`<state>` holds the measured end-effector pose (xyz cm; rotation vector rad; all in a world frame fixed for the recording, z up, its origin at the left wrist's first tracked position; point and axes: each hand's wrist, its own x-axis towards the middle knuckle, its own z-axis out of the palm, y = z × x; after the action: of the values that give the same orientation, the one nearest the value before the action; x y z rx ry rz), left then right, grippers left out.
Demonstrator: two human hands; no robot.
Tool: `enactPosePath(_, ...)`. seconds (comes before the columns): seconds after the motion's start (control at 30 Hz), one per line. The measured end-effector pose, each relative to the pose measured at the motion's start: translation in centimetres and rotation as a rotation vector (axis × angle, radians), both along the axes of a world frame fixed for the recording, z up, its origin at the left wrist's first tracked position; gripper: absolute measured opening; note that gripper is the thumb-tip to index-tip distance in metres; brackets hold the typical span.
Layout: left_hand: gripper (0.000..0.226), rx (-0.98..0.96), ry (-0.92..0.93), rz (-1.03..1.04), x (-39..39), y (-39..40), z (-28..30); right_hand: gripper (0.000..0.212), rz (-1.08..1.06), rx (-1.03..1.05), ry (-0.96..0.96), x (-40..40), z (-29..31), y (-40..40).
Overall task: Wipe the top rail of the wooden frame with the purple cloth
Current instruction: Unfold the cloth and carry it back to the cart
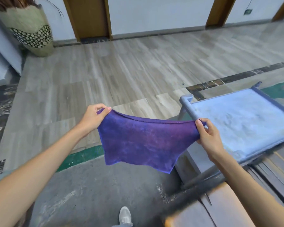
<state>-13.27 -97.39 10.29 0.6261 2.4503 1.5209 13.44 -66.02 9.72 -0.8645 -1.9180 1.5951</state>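
Both hands up in front, holding the purple cloth (144,141) stretched between them in the air. Left hand (93,117) pinches the cloth's upper left corner between thumb and curled fingers. Right hand (208,136) grips the upper right corner, fingers curled, thumb on the near face. Cloth sags in the middle, lower edge hanging free above the grey floor (88,185). Wooden frame (236,202) lies low on the right, blurred; cloth not touching it. Blue tray (239,120) just beyond the right hand.
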Motion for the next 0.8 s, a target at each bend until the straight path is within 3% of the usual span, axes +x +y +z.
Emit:
enactPosePath(0.17, 0.026, 0.028, -0.022, 0.009, -9.6, 3.4, -1.0, 0.014, -0.024, 0.039, -0.006, -7.1, -0.9, 1.7)
enactPosePath(0.5, 0.009, -0.122, 0.162, -0.142, -26.8, 14.4, -2.5, 0.011, -0.083, 0.094, -0.094, -19.0, -3.4, 10.2)
enactPosePath(0.8, 0.009, -0.165, -0.010, -0.254, -41.3, 28.8, -2.7, 0.008, -0.158, 0.148, -0.198, -28.8, -6.3, 20.5)
